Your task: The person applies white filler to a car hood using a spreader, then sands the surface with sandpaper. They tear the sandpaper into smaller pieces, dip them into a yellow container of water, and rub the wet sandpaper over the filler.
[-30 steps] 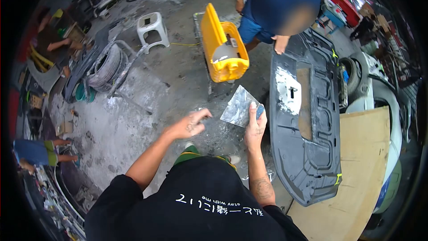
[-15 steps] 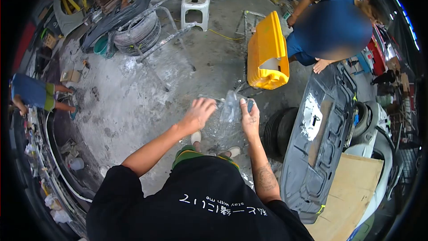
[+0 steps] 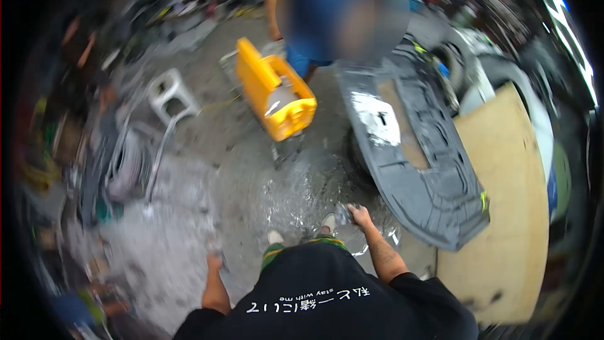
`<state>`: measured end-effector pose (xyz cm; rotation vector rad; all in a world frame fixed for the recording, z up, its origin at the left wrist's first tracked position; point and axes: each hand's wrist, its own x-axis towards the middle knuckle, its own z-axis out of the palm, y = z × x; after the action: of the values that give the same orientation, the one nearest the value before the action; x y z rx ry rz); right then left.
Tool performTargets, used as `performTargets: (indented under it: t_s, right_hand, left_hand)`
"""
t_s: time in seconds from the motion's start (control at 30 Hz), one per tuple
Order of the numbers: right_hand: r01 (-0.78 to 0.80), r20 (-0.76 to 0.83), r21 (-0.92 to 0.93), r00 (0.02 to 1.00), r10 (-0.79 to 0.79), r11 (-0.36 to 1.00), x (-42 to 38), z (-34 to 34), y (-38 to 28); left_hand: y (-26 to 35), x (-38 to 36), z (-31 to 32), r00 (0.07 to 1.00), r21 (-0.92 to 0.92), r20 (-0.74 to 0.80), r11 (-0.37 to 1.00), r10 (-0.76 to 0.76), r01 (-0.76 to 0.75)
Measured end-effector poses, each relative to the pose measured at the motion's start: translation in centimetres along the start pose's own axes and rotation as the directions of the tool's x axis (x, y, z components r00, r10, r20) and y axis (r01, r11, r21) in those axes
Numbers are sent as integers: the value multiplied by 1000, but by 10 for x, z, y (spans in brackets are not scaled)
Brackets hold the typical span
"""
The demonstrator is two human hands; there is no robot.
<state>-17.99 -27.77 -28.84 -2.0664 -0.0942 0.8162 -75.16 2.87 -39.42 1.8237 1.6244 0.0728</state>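
My right hand (image 3: 360, 215) is closed on a see-through piece of plastic (image 3: 343, 214), low over the floor in front of my right foot. Whether the plastic is a bag or a sheet I cannot make out. My left hand (image 3: 216, 261) hangs at my left side, away from the plastic. Motion smears its fingers, and a small dark shape shows beside them. To the right of my right hand lies a grey car panel (image 3: 415, 195) with a white patch (image 3: 371, 113) on its surface.
A cut-open yellow plastic jerrycan (image 3: 296, 116) stands ahead. Behind it is a person in blue (image 3: 321, 0), by the panel's far end. A white stool (image 3: 170, 94) stands at the left, near stacked tyres (image 3: 129, 164). A wooden board (image 3: 503, 214) lies at the right.
My view has swung right, bringing the panel nearer the middle. My hands have moved apart: the left has dropped to my side, while the right has lowered with the plastic in it.
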Motion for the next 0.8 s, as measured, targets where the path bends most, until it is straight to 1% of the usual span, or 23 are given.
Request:
performTargets:
  t_s: [0.03,0.07,0.1,0.13,0.17,0.2,0.27,0.33,0.4,0.47,0.5,0.53,0.57,0.6,0.63,0.67,0.7,0.73,0.77,0.8]
  right_hand:
    - [-189,-16,57,982,190,980,-12,-22,27]
    - [-225,-136,131,961,243,965,-37,-38,42]
    - [-292,-148,188,935,321,938,-55,-56,62]
    - [-338,-252,232,885,393,912,-64,-66,96]
    - [-343,-316,347,833,454,873,-79,-74,131]
    - [-338,-365,454,773,518,824,-104,-79,143]
    - [-428,-367,491,688,626,759,-132,-87,194]
    - [-437,-373,546,636,675,714,-163,-81,218]
    - [-445,-369,563,619,693,697,-193,-75,219]
    - [-440,-372,578,607,702,687,-207,-84,214]
    - [-416,-345,620,617,707,665,-212,-89,214]
    - [-394,-312,663,628,713,637,-212,-90,215]
    - [-406,-299,665,625,721,627,-213,-92,218]
    - [-394,-287,678,635,717,621,-215,-101,223]
    - [-371,-277,693,654,704,618,-206,-110,224]
    - [-377,-263,694,660,703,614,-197,-114,229]
    - [-366,-321,650,662,677,666,-186,-123,237]
    - [-365,-371,605,658,656,708,-182,-127,245]
    - [-389,-347,611,651,675,689,-183,-128,249]
    - [-415,-309,607,663,682,678,-174,-135,247]
  left_hand:
    - [-2,-14,-4,992,248,109,965,63,-88]
    - [3,-22,-6,971,388,229,909,63,-150]
    - [10,-29,-9,973,274,172,942,152,-196]
    - [29,-25,-5,987,358,151,927,60,-112]
    - [45,-26,-1,991,440,129,898,-32,-28]
    - [64,-15,-3,983,410,180,906,32,-104]
    - [78,19,1,947,335,278,909,159,-250]
    - [126,59,15,922,517,383,813,60,-268]
    - [160,99,30,895,430,408,826,182,-364]
    - [221,139,28,789,429,612,815,55,-389]
    - [260,135,12,776,128,625,969,87,-212]
    - [294,119,-7,771,-186,625,982,121,-3]
    - [299,119,-13,774,-172,624,985,108,1]
    - [286,126,-18,704,414,709,825,-28,-385]
    - [276,134,-19,691,718,695,237,-200,-654]
    - [272,136,-20,730,767,642,219,-233,-604]
    - [276,135,-8,736,770,638,214,-227,-601]
    - [276,133,-3,803,705,596,481,-5,-521]
    - [270,129,-6,862,555,476,702,171,-446]
    - [278,134,3,842,589,533,678,85,-441]
